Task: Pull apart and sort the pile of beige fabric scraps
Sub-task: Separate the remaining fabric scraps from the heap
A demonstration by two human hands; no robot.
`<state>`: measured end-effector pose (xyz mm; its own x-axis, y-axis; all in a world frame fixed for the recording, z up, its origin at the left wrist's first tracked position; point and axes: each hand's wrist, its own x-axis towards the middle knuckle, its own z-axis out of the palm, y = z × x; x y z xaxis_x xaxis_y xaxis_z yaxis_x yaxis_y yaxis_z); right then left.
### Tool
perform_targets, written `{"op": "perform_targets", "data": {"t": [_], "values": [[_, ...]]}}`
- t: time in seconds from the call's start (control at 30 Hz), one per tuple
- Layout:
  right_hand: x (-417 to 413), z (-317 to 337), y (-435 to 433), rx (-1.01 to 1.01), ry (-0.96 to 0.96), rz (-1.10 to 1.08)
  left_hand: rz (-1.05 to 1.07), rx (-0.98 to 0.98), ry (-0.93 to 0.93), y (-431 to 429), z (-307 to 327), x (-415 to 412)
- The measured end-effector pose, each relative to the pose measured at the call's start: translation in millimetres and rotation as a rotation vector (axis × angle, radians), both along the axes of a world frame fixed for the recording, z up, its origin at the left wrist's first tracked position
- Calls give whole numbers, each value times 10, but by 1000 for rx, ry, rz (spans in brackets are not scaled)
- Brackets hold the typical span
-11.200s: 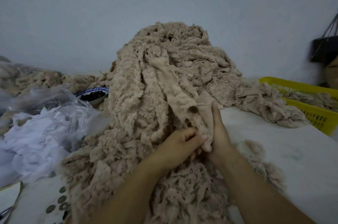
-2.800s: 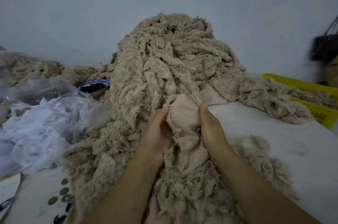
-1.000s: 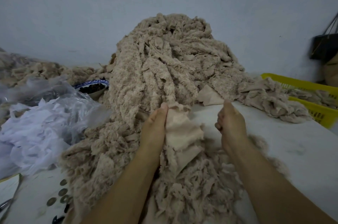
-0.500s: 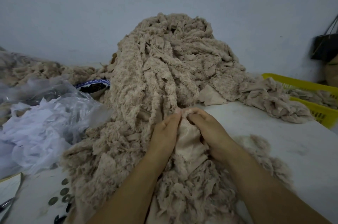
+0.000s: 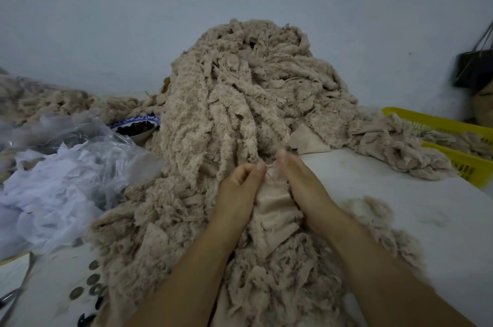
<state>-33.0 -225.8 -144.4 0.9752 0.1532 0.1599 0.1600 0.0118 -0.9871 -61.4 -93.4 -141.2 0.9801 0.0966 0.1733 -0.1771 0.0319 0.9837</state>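
A tall pile of beige fabric scraps (image 5: 240,102) rises against the wall and spills toward me across the white table (image 5: 386,193). At its foot both hands hold one smooth beige scrap (image 5: 274,206). My left hand (image 5: 237,188) pinches the scrap's top edge with curled fingers. My right hand (image 5: 306,188) grips the same edge right beside it, thumb tips almost touching. The rest of the scrap hangs down between my wrists onto the frayed heap (image 5: 266,273).
A yellow plastic basket (image 5: 453,137) with beige scraps stands at the right. A flat beige piece (image 5: 306,142) lies behind my hands. White scraps in clear plastic (image 5: 61,180) fill the left, with a blue-rimmed bowl (image 5: 136,126) behind. Coins (image 5: 90,281) lie front left.
A second ago my right hand was off the scrap, to the right. It came back beside my left hand, and now both pinch the scrap's top edge close together.
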Motion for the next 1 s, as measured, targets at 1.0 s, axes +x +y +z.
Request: {"op": "perform_targets", "data": {"t": [1.0], "values": [[-112, 127, 36, 230, 171, 187, 56, -871, 109, 357, 158, 188]]}}
